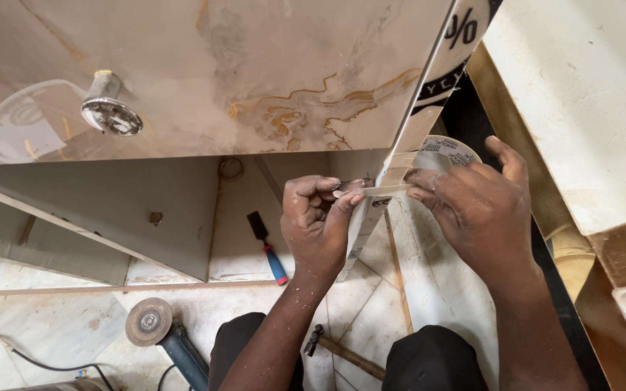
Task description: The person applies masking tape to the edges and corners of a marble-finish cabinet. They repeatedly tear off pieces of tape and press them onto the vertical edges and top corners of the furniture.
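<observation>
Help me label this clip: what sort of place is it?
Probably a tiling or renovation site: a large marble-look tile, an angle grinder, a hammer and a chisel lie on the dusty floor.

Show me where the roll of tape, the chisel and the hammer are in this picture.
roll of tape (449, 152), head view, on its printed side face.
chisel (275, 263), head view, on its blue handle.
hammer (356, 359), head view, on its wooden handle.

Both forearms reach forward; the left hand (318, 224) pinches with thumb and fingertips, the right hand (476, 206) curls, fingers bent.
</observation>
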